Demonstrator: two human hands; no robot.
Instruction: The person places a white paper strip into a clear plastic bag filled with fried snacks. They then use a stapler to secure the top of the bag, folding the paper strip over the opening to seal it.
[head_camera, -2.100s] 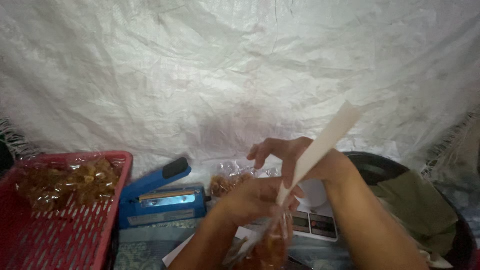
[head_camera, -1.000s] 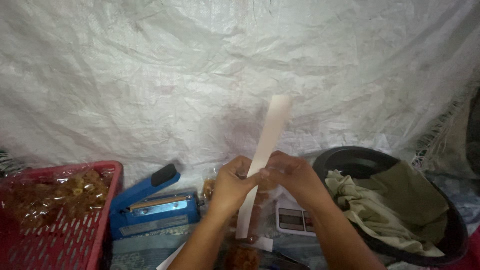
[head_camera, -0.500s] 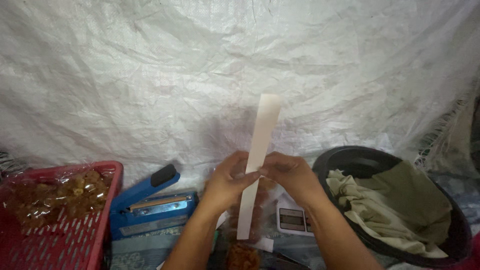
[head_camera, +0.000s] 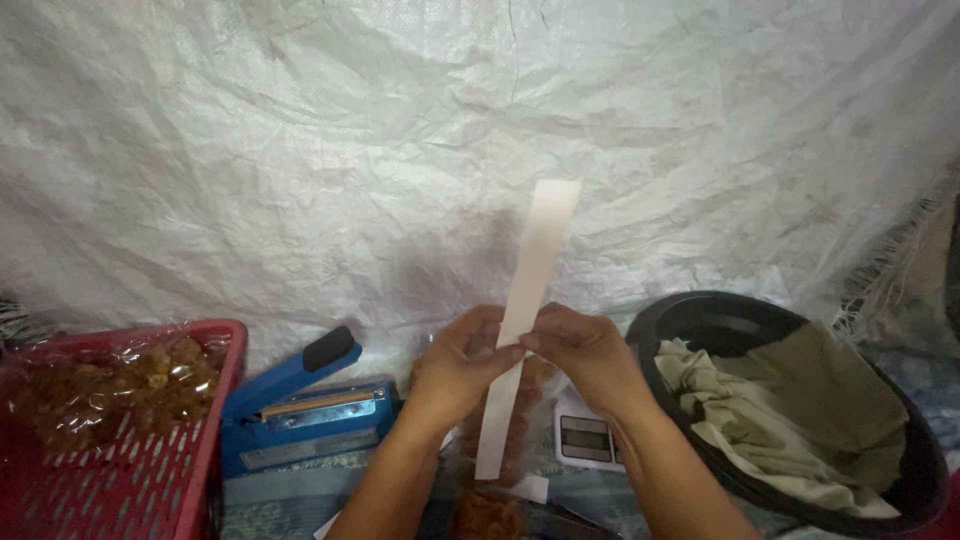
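At the far left, a red basket holds clear bags of brown snack pieces. Just beside it on the right lies a blue heat sealer with its black-tipped arm raised. Neither has moved against the picture half a second earlier.

At centre, the left hand and the right hand meet at the middle of a long white paper strip. Both hands pinch the strip between thumb and fingertips, the fingertips of the two hands nearly touching. The strip stands close to upright, tilted slightly to the right at its top, its upper end against the white plastic sheet behind. Compared with the earlier frame, the strip's angle and the grip are almost unchanged.

Below the hands sits a clear bag of brown snack, partly hidden. A small white digital scale lies beneath the right wrist. At the right, a black tub holds olive and pale cloth.
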